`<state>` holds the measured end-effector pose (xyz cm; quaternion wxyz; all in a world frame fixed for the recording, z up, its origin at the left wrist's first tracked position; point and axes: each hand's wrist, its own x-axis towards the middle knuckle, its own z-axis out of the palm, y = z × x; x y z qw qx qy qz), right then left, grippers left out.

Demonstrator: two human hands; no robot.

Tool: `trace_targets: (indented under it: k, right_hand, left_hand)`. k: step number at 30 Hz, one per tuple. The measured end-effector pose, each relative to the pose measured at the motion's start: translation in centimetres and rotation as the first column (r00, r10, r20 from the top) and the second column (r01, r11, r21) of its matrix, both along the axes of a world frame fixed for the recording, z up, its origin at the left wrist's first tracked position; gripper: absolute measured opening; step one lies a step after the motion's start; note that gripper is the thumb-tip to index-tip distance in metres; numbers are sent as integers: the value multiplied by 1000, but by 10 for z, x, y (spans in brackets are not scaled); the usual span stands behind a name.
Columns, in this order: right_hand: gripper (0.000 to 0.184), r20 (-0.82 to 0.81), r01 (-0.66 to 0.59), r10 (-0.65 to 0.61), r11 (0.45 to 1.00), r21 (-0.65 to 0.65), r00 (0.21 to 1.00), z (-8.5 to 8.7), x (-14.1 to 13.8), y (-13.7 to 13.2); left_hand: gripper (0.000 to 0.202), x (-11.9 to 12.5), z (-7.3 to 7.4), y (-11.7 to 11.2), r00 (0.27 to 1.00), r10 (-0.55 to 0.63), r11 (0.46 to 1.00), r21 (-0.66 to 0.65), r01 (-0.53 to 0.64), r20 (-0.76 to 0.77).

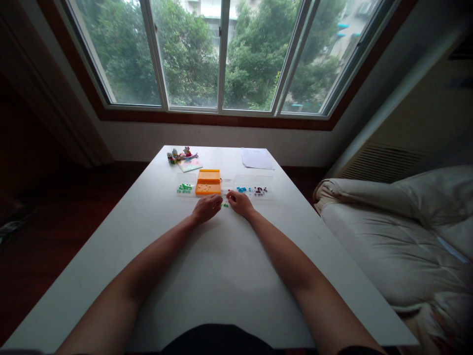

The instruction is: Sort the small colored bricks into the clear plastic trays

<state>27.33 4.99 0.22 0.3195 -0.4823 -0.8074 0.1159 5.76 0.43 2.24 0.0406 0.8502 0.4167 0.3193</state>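
My left hand [207, 208] rests on the table just in front of the orange box, its fingers curled together. Opposite it, my right hand [240, 202] is bent inward with its fingertips pinched over the clear container. Anything in either pinch is too small to make out. Between the hands lie a few small green pieces [225, 205]. The orange box [209, 175] stands with its lid up and holds small orange pieces. To its left are green pieces [184, 188] in a clear box; right of my right hand are blue pieces [241, 189] and dark brown pieces [260, 191].
The white table [221, 276] reaches toward a window. At its far left stand small colourful brick figures [181, 155] beside a printed card [190, 164]. Paper sheets [257, 158] lie at the far right. A pale sofa [369, 241] is close to the table's right edge.
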Motion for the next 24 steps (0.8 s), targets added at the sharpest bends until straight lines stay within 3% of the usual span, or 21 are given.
trace_targets:
  k: [7, 17, 24]
  right_hand:
    - [16, 5, 4, -4, 1000, -8, 1000, 0, -1, 1]
    - [17, 20, 8, -8, 1000, -11, 1000, 1, -1, 1]
    - [17, 18, 4, -4, 1000, -8, 1000, 1, -1, 1]
  left_hand:
    - [14, -3, -2, 4, 998, 45, 999, 20, -46, 45]
    - [19, -5, 3, 0, 996, -11, 1000, 6, 10, 91]
    - [20, -8, 3, 3, 987, 46, 998, 28, -50, 151]
